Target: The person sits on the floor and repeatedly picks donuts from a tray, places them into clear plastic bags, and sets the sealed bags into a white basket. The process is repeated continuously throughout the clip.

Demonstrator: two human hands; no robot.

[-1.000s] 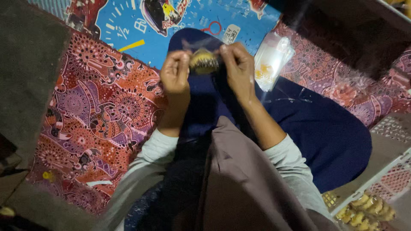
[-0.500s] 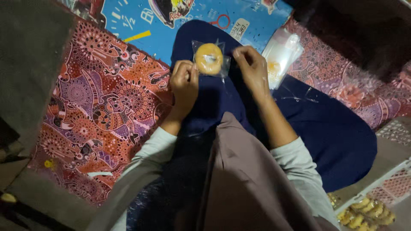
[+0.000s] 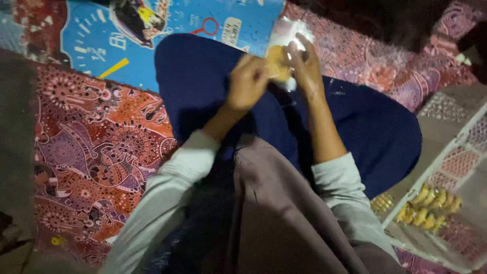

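Observation:
I sit on a patterned cloth with a dark blue skirt over my knees [image 3: 203, 81]. Both hands are raised above my lap and pinch one small clear plastic packet with a round yellow snack [image 3: 278, 63] inside. My left hand [image 3: 247, 83] grips its left edge. My right hand [image 3: 306, 66] holds its right side, fingers curled over the plastic. Just behind my right hand lies a pile of clear plastic bags [image 3: 286, 30], partly hidden by the fingers.
A red and purple patterned cloth [image 3: 96, 147] covers the floor at left. A blue printed mat [image 3: 127, 45] lies at the top. At lower right a white perforated tray [image 3: 446, 167] holds several yellow snacks [image 3: 428, 208].
My hands and the packet have shifted right toward the pile of plastic bags. The packet, held flat and open to view half a second ago, is now more covered by my fingers.

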